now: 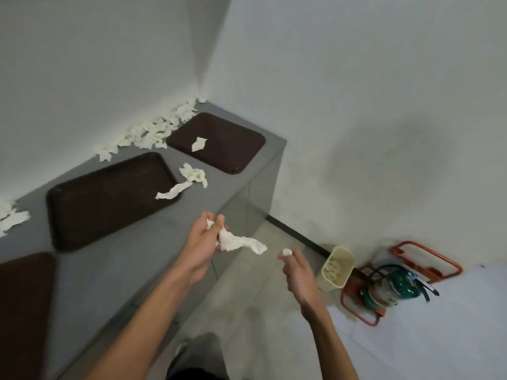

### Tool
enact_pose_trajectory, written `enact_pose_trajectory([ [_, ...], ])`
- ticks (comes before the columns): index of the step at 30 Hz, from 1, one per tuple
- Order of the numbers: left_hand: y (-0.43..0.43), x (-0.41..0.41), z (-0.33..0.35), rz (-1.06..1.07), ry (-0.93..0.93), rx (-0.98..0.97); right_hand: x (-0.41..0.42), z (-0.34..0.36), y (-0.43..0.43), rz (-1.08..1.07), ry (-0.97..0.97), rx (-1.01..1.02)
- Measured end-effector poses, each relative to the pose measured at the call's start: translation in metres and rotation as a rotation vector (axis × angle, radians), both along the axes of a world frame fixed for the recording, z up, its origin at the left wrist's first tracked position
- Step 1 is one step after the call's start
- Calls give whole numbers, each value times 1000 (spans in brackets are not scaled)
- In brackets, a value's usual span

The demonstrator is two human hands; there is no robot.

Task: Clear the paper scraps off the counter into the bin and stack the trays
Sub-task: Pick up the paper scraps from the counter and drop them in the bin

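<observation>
While both hands hang out past the right end of the counter (131,259), the step looks like carrying scraps to the bin (325,286). L hand (204,242) grips a crumpled wad (241,242), fingers curled round it, tail trailing right. R hand (297,272) pinches a tiny scrap (287,252) btwn thumb & fingertips, other fingers loosely bent. Bin stands on the floor right of the hands, near the wall, w/ paper inside. Neither load looks to be over it yet. Next move prob. needs both hands above the opening, then release; light paper may drift, so drop low. Lots left: row of scraps (153,130) along far wall, one piece (199,144) on far tray (233,157), a strip (181,187) lying over the corner of mid tray (109,198), more bits (13,218) at left edge. Near tray (22,297) makes 3, all apart, unstacked.
</observation>
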State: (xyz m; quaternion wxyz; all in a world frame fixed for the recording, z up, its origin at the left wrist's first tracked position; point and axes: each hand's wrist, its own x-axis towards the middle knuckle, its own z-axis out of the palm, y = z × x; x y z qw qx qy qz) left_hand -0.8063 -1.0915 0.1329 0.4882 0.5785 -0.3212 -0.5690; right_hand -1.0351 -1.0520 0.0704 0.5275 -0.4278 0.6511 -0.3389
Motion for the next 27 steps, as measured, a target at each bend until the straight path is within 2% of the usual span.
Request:
enact_pose_trajectory([
  [4, -26, -77, -2, -128, 178, 112, -77, -12, 4, -211, -6, 44],
  [7, -48, -131, -20, -267, 138, 153, -125, -16, -2, -305, -13, 54],
  [12, -93, -226, -58, -300, 352, 296, -200, -43, -29, -363, -67, 115],
  [15, -123, -281, -84, -365, 414, 380, -244, -62, -52, -395, -34, 120],
  [18, -150, -330, -109, -405, 278, 407, -281, -71, -76, -399, -42, 159],
  [21, -180, -376, -140, -350, 119, 469, -319, -89, -103, -407, -26, 213],
  [24, -204, -416, -171, -283, 59, 586, -352, -113, -133, -409, -15, 273],
  [27, -219, -447, -201, -353, -15, 603, -382, -144, -158, -400, 49, 323],
])
